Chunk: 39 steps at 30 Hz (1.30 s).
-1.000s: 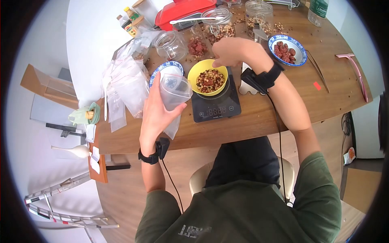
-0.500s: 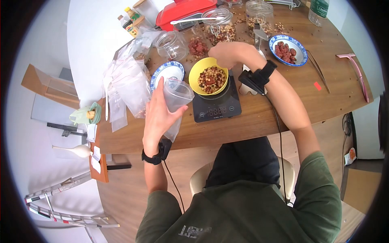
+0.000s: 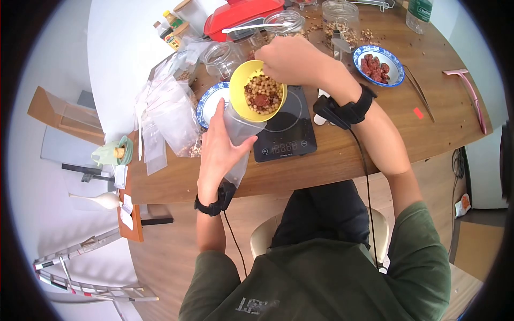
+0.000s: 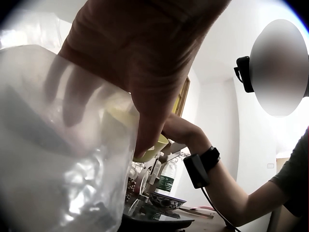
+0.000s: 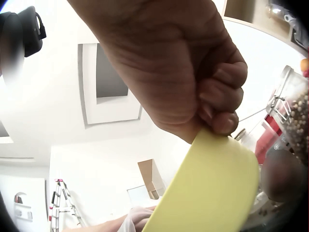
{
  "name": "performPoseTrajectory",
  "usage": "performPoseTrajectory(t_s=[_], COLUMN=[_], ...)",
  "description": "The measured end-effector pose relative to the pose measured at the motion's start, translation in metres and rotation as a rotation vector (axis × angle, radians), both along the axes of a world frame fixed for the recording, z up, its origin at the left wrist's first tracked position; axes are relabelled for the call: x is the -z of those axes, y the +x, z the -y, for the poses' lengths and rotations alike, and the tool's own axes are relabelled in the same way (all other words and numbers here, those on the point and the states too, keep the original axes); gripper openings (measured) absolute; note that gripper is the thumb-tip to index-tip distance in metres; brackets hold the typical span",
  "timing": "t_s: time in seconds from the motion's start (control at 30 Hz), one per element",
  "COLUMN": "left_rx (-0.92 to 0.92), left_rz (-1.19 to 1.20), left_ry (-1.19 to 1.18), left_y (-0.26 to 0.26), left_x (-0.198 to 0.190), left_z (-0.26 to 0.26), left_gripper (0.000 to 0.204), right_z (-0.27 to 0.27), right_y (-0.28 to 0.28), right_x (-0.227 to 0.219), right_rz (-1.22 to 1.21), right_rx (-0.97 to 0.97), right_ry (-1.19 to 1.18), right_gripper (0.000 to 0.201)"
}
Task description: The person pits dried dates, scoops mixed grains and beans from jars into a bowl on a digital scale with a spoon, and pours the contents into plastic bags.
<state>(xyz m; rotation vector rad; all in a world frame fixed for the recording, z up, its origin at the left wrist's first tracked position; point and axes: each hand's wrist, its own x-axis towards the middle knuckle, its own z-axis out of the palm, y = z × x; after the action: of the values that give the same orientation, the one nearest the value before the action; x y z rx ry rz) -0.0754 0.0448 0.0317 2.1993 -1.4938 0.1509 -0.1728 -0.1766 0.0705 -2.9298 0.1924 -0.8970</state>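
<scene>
My right hand (image 3: 297, 61) pinches the far right rim of a yellow bowl (image 3: 237, 88), which tilts toward the left. Inside lie mixed beans and grains (image 3: 265, 85) with a reddish dried fruit on top. In the right wrist view, curled fingers and thumb grip the rim of the yellow bowl (image 5: 207, 183). My left hand (image 3: 220, 147) holds a clear plastic bag (image 3: 241, 128) near its mouth, thumb on one side and fingers on the other. The bowl's lower edge overlaps the bag's mouth. Through the bag (image 4: 63, 164) in the left wrist view, fingers show faintly.
A black kitchen scale (image 3: 292, 144) lies under and right of the bowl. Left of it sits a blue-rimmed bowl (image 3: 209, 104), beside several plastic bags (image 3: 171, 115). Glass jars (image 3: 222, 59) and a red container (image 3: 241, 21) stand behind. To the right is a bowl of dried red fruit (image 3: 399, 75).
My right hand has lifted the yellow bowl off the scale and moved it left, tilting it over the plastic bag. My left hand has shifted slightly right with the bag.
</scene>
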Motion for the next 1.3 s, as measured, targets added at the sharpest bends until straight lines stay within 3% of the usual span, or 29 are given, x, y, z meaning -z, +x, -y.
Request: performPoseTrajectory(t_s=[0.23,0.53,0.87,1.0,1.1,1.17,1.3], left_rx=[0.013,-0.065,-0.094,-0.112,-0.132,-0.156,-0.199], left_rz=[0.017,0.021,-0.081,-0.120,-0.022,-0.157,-0.149], left_ry=[-0.122,-0.234,-0.310,-0.322,-0.339,-0.371,-0.377], left_y=[-0.006,-0.016,-0.024,-0.024,-0.023,-0.028,-0.027], left_x=[0.007,0.003,0.001,0.002,0.005,0.000,0.003], left_z=[0.010,0.015,0.019,0.020,0.020,0.020,0.019], left_gripper=[0.096,0.096,0.095,0.096,0.098,0.099,0.101], right_z=[-0.019,-0.034,-0.037,-0.042,-0.042,-0.042,-0.044], right_y=[-0.003,-0.003,0.003,0.004,0.003,0.002,0.003], right_x=[-0.008,-0.016,-0.014,-0.016,-0.017,-0.018,-0.018], right_rz=[0.294,0.409,0.356,0.475,0.534,0.554,0.598], right_rx=[-0.027,-0.064,-0.088,-0.137,-0.208,-0.245,-0.264], right_ry=[-0.168,-0.246,-0.245,-0.259,-0.256,-0.265,-0.281], right_gripper=[0.009,0.011,0.010,0.013,0.011,0.012,0.014])
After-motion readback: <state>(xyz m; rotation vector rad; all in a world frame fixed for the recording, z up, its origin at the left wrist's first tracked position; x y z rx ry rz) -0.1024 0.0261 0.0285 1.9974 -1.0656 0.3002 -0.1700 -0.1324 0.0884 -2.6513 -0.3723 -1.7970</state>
